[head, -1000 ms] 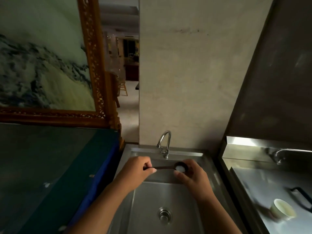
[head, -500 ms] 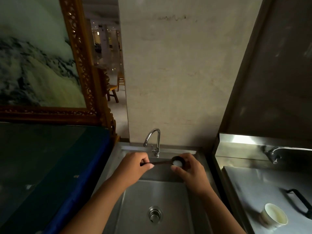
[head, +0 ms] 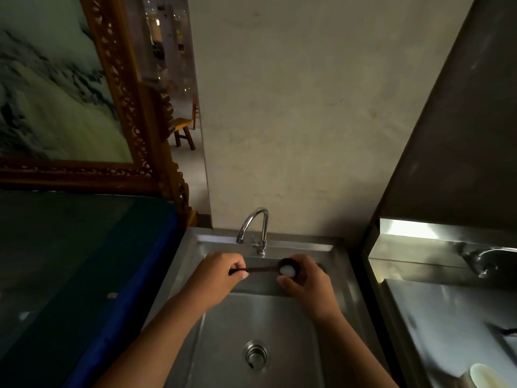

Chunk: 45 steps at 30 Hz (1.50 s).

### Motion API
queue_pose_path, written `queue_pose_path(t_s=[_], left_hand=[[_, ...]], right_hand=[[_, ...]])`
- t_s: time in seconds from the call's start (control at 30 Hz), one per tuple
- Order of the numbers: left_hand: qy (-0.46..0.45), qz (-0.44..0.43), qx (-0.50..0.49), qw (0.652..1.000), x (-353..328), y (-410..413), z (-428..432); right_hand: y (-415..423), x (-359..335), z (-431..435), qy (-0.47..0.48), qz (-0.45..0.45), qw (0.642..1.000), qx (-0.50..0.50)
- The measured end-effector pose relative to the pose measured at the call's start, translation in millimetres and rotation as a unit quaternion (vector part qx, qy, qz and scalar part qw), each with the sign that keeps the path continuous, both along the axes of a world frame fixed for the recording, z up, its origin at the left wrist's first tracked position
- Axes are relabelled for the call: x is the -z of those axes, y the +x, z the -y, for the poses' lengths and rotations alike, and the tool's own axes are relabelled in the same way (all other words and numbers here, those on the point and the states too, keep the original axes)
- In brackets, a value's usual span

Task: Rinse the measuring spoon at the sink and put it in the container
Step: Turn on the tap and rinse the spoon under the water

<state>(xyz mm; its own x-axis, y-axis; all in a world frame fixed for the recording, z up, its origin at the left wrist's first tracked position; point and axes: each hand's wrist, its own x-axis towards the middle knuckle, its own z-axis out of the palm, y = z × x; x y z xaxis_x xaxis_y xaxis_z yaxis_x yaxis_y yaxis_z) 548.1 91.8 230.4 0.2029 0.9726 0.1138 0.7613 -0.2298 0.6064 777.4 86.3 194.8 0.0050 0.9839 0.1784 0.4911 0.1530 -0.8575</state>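
— Fingers of the left hand (head: 216,275): how do they stand?
— Curled tight, pinching the handle end of the measuring spoon (head: 285,268), which lies level over the back of the sink (head: 340,264), just in front of the faucet (head: 256,228).
— And the right hand (head: 305,278)?
— Its fingers wrap closely round the dark bowl, thumb just below the rim; pale contents show inside. A pale cup (head: 486,376) stands on the surface at right.
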Motion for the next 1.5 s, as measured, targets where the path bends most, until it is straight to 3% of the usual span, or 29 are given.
queue_pose_path(t_s=[0.43,1.0,1.13,1.27,1.5], left_hand=[[-0.08,0.013,0.009,0.997,92.6,-45.0,-107.4],[-0.147,0.031,-0.015,0.989,203.9,-59.4,-161.8],[-0.161,0.047,-0.018,0.986,218.4,-59.0,-165.0],[-0.165,0.058,-0.013,0.984,228.2,-60.3,-166.9],[-0.161,0.07,-0.015,0.984,235.4,-68.9,-174.6]], right_hand=[[-72.4,76.0,-99.3,-0.06,0.05,0.997,-0.021],[-85.9,164.2,-180.6,-0.166,0.107,0.978,-0.07],[-91.2,171.0,-216.9,-0.127,0.2,0.969,-0.064],[-99.2,178.4,-244.8,-0.099,0.319,0.936,-0.11],[-105.4,192.2,-261.9,-0.148,0.371,0.904,-0.151]])
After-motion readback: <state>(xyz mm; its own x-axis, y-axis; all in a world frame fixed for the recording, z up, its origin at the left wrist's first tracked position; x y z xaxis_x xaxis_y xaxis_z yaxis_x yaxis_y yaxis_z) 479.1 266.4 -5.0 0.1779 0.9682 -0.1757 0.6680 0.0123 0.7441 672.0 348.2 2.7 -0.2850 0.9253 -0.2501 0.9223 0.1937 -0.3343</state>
